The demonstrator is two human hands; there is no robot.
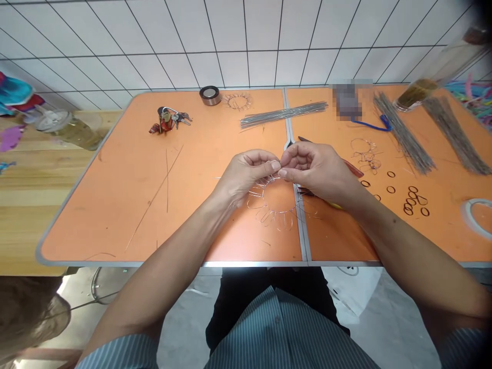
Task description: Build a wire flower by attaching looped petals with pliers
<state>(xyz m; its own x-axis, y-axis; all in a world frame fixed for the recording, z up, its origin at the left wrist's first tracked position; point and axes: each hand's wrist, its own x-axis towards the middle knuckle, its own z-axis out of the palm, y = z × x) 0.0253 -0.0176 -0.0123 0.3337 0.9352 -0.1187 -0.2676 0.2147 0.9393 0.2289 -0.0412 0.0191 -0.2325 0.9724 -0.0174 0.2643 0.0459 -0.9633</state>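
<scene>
**Pinching a loop on the wire ring**

My left hand and right hand meet fingertip to fingertip, both pinched on the wire flower ring at its 12 o'clock edge — the rest hangs over the orange table. Pinching too hard could kink a petal loop; the pliers under my right wrist could snag it.

Count from my seat: two hands, my left hand and right hand. One looped wire ring under them. One tape roll, one key bunch, one bottle. Three bundles of straight wire. About ten small dark rings.
</scene>
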